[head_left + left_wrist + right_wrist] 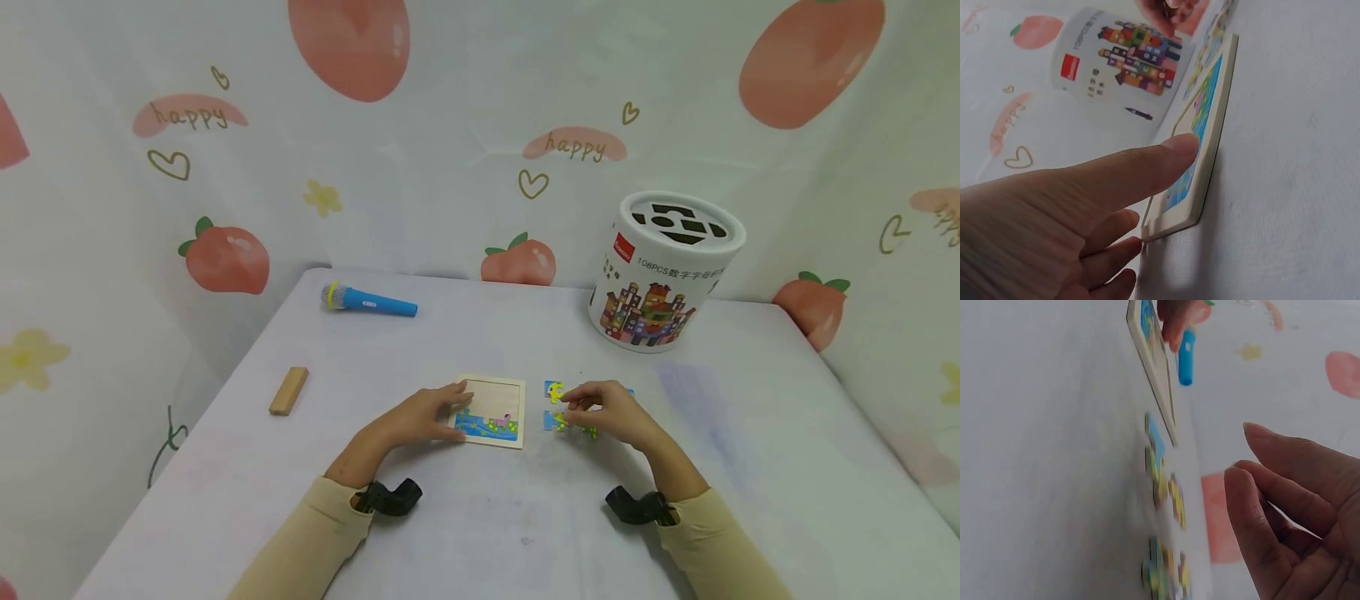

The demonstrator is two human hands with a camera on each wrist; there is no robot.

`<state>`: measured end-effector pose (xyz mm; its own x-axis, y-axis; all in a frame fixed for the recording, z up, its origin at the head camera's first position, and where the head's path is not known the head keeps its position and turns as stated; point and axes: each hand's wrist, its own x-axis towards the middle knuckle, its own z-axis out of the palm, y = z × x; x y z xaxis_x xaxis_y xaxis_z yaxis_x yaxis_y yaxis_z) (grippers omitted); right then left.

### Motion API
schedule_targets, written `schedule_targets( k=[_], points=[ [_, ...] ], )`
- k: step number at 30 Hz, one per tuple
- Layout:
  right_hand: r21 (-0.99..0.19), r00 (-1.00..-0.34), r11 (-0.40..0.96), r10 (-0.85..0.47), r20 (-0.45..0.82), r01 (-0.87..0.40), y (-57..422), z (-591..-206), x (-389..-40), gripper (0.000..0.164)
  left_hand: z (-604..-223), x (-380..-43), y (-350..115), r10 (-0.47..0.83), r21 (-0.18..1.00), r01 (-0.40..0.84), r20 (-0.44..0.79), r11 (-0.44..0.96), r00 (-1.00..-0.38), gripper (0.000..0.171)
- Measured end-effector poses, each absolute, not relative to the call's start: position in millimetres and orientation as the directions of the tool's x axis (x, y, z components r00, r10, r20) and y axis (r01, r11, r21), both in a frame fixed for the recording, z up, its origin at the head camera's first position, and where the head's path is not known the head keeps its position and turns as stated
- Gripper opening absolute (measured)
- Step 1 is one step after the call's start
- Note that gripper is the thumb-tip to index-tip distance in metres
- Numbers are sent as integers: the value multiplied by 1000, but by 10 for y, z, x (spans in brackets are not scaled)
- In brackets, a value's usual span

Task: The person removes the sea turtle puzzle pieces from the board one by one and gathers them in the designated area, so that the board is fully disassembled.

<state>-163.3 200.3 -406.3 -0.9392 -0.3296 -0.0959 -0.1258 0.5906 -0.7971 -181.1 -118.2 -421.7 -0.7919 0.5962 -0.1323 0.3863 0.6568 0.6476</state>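
Observation:
A square wooden puzzle tray [487, 381] lies on the table, with blue pieces and a pink figure [503, 421] filling its near part. My left hand [425, 417] rests at its left side; in the left wrist view the thumb [1175, 153] lies over the tray edge and the other fingers are beside it. To the right lie several loose puzzle pieces [553, 390], blue, yellow and green. Over them hovers my right hand [611, 412], partly hiding them. In the right wrist view its thumb and index finger are apart, with nothing visible between them.
A white lidded bucket [648, 275] with printed building blocks stands at the back right. Toward the back left lies a blue toy microphone [371, 302]. A small wooden block [288, 392] sits on the left. A patterned curtain [450, 167] hangs behind the table.

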Motion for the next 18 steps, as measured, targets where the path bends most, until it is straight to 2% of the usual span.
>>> schedule_targets(
  k=[18],
  points=[
    [-844,-878,505,-469,-93,-180,1199,-4044,-1911,33,-4241,-1838,-1225,608,647,389,-146,656,-780,63]
  ],
)
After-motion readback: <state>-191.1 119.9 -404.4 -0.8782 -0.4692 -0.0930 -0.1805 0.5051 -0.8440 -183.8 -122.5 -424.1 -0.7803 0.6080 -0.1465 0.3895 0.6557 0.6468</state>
